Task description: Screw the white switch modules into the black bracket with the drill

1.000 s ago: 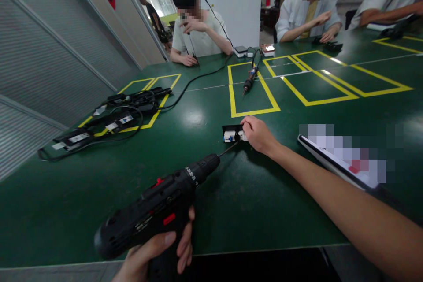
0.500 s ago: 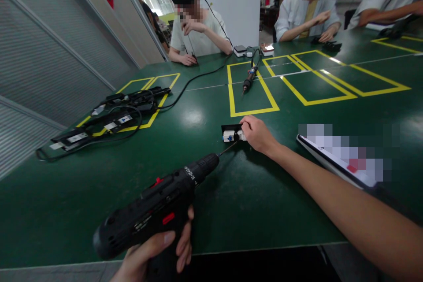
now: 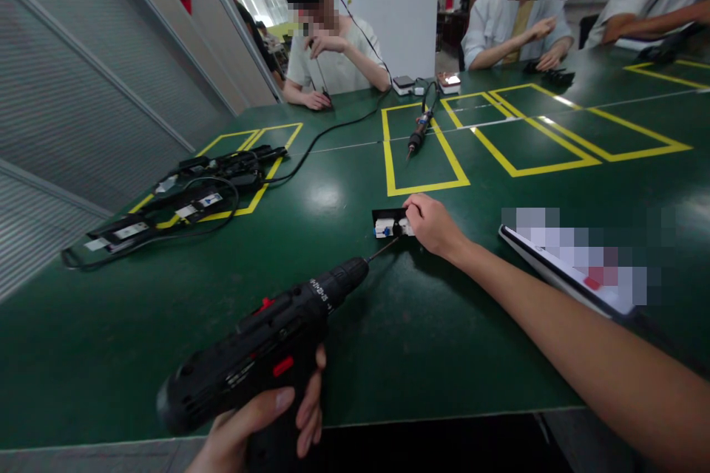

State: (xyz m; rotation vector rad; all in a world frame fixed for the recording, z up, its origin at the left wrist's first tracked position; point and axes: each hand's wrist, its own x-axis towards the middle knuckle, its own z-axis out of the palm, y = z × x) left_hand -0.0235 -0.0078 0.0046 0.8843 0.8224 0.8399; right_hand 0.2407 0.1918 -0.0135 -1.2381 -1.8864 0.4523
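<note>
My left hand (image 3: 266,421) is wrapped round the grip of a black power drill (image 3: 260,340) with red switches, at the lower left. The drill's long thin bit (image 3: 382,249) points up and right, its tip at the lower edge of a small black and white part (image 3: 384,228) with a blue piece on it. My right hand (image 3: 431,223) is closed on the right end of that part, near the middle of the green table (image 3: 355,355). The fingertips on the part's far side are hidden.
Black cabled devices (image 3: 222,181) lie at the left; a screwdriver-like tool (image 3: 420,134) rests inside yellow tape (image 3: 427,188). At the right lies a blurred tablet-like device (image 3: 555,266). Several people sit across the table, one person's hand (image 3: 316,100) near its far edge.
</note>
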